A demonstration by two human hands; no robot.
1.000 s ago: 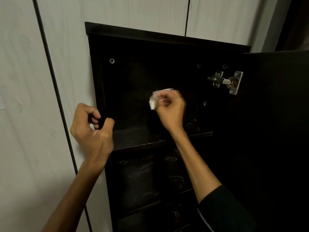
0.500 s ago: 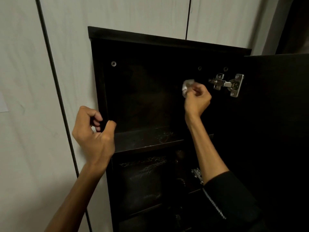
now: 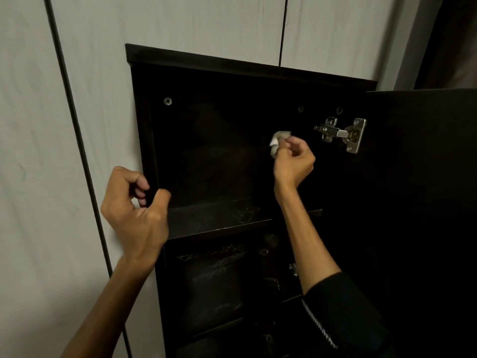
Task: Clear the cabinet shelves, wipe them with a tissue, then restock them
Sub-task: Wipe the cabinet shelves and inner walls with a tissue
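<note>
Up in the top compartment of the dark cabinet (image 3: 232, 73), the right hand (image 3: 293, 161) has its grip curled round a small white tissue (image 3: 277, 143), crumpled and bunched at the fingertips, so that only a wad of it sticks out to the left of the knuckles. Whether the tissue actually touches the back panel (image 3: 219, 151) cannot be told; the panel is so dark that depth is lost there. A silver hinge (image 3: 343, 134) sits just to the right of that hand, fixed where the open door (image 3: 418, 202) meets the cabinet side, and the door itself is cut off by the right edge of the view.

The left hand (image 3: 136, 210) grips the front edge of the cabinet's left wall (image 3: 143, 125), fingers curled round it and thumb on the inner side; the fingertips are partly lost against the black wood.

Below the hands, the top shelf (image 3: 219, 220) shows faint pale scuff marks near its middle. Lower compartments hold dark, glossy shapes with dim highlights, too murky to name. A second bit of metal glints beside the right forearm, mostly hidden behind it. A screw head (image 3: 168, 101) shows at the upper left of the back panel. Pale wall panels (image 3: 77, 125) surround the cabinet, and a dark sleeve (image 3: 343, 319) covers the right arm near the bottom edge.
</note>
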